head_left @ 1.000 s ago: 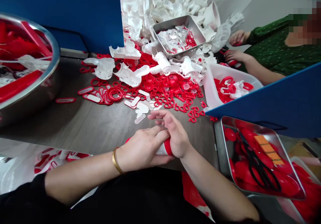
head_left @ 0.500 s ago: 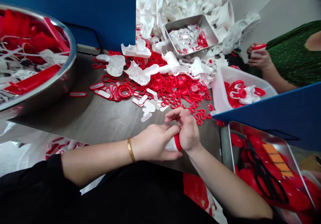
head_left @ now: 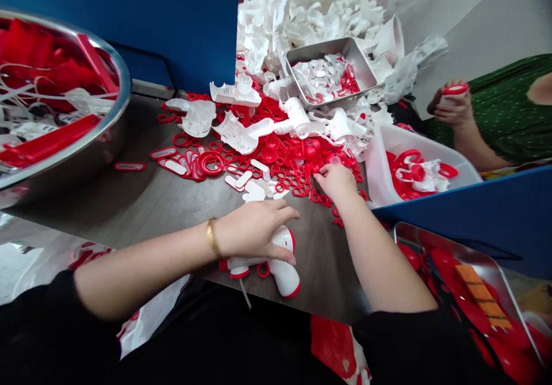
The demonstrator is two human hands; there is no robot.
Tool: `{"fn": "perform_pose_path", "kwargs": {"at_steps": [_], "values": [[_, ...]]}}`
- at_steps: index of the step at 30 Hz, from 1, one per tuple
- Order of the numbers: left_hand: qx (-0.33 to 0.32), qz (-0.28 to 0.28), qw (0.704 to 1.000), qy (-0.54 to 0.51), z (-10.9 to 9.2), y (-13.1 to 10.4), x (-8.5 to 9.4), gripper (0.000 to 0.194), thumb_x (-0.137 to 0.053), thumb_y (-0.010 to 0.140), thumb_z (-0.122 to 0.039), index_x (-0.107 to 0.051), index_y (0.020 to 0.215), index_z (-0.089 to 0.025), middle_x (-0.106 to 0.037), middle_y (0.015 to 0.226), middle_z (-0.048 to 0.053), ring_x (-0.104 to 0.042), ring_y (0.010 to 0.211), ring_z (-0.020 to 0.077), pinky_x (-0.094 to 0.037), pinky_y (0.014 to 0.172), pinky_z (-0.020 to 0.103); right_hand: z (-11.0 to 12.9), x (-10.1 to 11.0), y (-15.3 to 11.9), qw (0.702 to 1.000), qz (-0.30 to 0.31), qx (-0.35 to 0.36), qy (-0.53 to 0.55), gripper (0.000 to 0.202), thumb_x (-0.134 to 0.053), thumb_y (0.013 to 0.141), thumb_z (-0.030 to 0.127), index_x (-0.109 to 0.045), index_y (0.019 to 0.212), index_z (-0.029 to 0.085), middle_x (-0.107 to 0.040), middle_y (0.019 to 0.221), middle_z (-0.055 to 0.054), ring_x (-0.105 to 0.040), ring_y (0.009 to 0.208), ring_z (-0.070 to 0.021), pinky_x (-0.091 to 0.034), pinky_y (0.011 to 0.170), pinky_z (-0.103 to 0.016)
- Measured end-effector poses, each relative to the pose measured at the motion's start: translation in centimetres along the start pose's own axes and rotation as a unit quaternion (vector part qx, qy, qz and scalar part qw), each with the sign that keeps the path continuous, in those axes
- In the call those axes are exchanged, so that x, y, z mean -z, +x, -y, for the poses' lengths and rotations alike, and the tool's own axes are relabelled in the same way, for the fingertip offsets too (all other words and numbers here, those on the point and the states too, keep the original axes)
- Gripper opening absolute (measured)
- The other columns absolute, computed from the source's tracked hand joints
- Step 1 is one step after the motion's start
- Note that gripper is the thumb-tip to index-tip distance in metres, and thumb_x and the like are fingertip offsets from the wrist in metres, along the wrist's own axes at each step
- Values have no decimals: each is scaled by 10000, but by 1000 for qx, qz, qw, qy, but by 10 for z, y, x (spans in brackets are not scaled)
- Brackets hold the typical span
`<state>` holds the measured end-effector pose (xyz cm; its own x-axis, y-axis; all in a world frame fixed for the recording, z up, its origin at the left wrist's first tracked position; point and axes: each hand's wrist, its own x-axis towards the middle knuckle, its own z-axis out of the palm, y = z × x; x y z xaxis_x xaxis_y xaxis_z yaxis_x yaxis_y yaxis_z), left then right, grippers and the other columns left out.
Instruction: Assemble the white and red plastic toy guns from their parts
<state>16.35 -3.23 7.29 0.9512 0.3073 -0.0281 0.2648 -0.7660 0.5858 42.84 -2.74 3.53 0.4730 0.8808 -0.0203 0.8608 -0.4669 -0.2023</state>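
Note:
A white and red hair-dryer-shaped device [head_left: 284, 276] lies at the near table edge, with a rounded white head and a red-tipped handle. My left hand [head_left: 254, 227] arches over it, index finger and thumb spread apart, the thumb lying across its front. Beside the handle is a red ring [head_left: 263, 269]. My right hand [head_left: 340, 183] reaches into the heap of small red ring-shaped parts [head_left: 297, 173], fingertips pinched together at its near side; what lies between them is hidden. White and red oval plates [head_left: 244, 179] are left of that hand.
A metal bowl [head_left: 125, 95] stands at left. Behind the red parts lie white half-shells [head_left: 239, 129] and a steel tray [head_left: 366, 69]. At right are a white plastic bin [head_left: 377, 161], a blue divider [head_left: 513, 218] and another person's hand [head_left: 457, 106] holding a red and white item.
My right hand has left the device and moved up to the red parts. My left hand has spread its fingers, and the device now lies partly uncovered beneath it.

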Motion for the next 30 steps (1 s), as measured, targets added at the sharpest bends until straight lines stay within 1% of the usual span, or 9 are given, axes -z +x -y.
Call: {"fn": "perform_pose_path", "kwargs": {"at_steps": [3,6,10,16,20,24,26,28,30], "values": [[23,-71,997,-23,-7,-35,-3,711,-660,763,-577,-431,1311,-186,-546,1236,115,-548,1124,249,-465,935,356,-1,-4,-15,999,-37,26,13,170,-612,759,336,-679,815,190,-686,951,-102,-630,872,-262,-473,800,-407],[120,-75,990,16,-7,-57,-18,820,-728,702,-536,-379,1331,-143,-527,1221,154,-556,1084,297,-481,918,427,12,0,-57,982,-41,90,161,171,-606,777,345,-661,832,193,-705,825,-58,-642,759,-210,-499,761,-360],[141,-58,988,37,-1,-55,-36,684,-713,725,-437,-415,1250,-114,-541,1143,148,-579,1022,293,-500,890,427,50,4,-99,916,155,227,293,121,-605,813,296,-686,863,221,-725,870,-15,-660,802,-167,-510,761,-300],[112,-66,991,39,5,-50,-30,701,-718,714,-414,-402,1257,-104,-542,1170,152,-576,1041,289,-496,903,419,59,0,-106,864,336,200,318,227,-572,859,341,-703,1010,233,-740,984,-16,-685,894,-188,-531,791,-312],[120,-31,992,39,8,-50,-28,544,-711,711,-387,-504,1141,-127,-571,1080,117,-599,956,277,-511,837,410,40,6,-118,878,307,236,280,481,-591,839,490,-598,1241,227,-625,1278,-86,-582,1169,-262,-469,968,-423],[103,-19,994,32,6,-47,-29,529,-711,717,-405,-523,1133,-138,-571,1110,119,-578,1026,292,-493,878,421,54,-3,-99,931,196,235,198,331,-442,934,408,-687,1050,219,-691,1103,-82,-613,1072,-245,-469,939,-420],[105,-26,994,21,6,-48,-25,635,-728,695,-485,-511,1179,-135,-562,1128,127,-566,1040,299,-486,888,431,69,-12,-79,954,141,231,130,234,-540,884,340,-681,1009,201,-691,1004,-84,-617,1001,-257,-475,897,-421],[110,-50,993,-5,11,-51,-17,747,-710,693,-574,-473,1252,-139,-552,1148,131,-562,1040,290,-486,884,421,79,-20,-65,958,121,243,87,205,-647,804,300,-669,978,194,-666,966,-83,-613,950,-263,-483,846,-409],[123,-88,988,-28,23,-51,-4,627,-623,794,-557,-478,1263,-165,-561,1134,111,-577,1009,249,-491,861,377,78,-24,-62,956,117,245,107,174,-638,813,296,-657,959,203,-644,943,-66,-621,857,-222,-494,778,-364]]}}
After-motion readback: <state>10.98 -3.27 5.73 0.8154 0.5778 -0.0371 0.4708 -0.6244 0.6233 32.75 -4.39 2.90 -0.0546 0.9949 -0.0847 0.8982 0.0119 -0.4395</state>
